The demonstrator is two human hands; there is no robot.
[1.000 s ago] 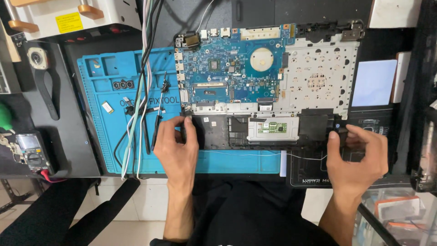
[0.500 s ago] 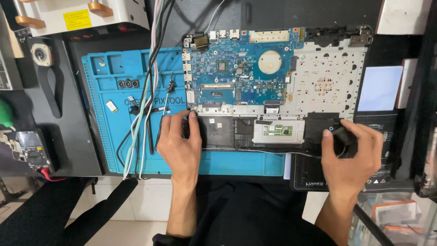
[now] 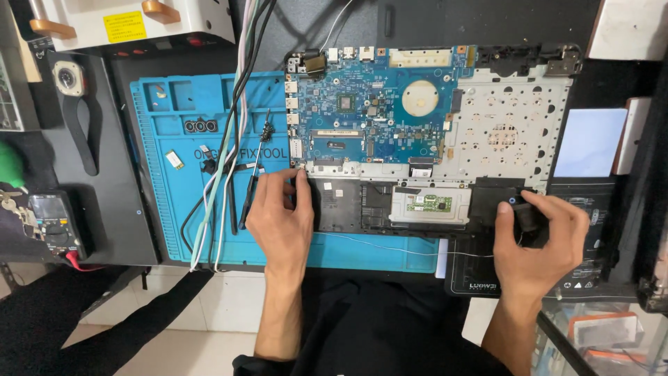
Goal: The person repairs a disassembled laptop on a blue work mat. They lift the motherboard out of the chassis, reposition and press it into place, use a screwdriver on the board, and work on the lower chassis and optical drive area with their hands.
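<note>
In the head view, an opened laptop chassis (image 3: 431, 139) is lying across a blue repair mat (image 3: 209, 125), and everything else is being placed here relative to that chassis. Its blue motherboard (image 3: 369, 104) is being exposed in the upper left part, with the perforated metal keyboard plate (image 3: 508, 125) to the right of it and the touchpad board (image 3: 430, 204) along the near edge.

The left hand (image 3: 282, 223) is being rested on the near left corner of the chassis, fingers laid close together and curled over the edge; nothing is being gripped, so it is judged that the frame is merely being steadied against sliding.

The right hand (image 3: 539, 240) is being held at the near right corner, its fingers bent around a small black part (image 3: 525, 216), apparently a speaker; whether the part is being pinched tight or only touched cannot be told, as the fingers are covering it.

A bundle of cables (image 3: 229, 139) is being trailed down over the mat just left of the chassis, beside a black spudger (image 3: 254, 174). Further left, well apart from the chassis, a multimeter (image 3: 52, 223) is lying.
</note>
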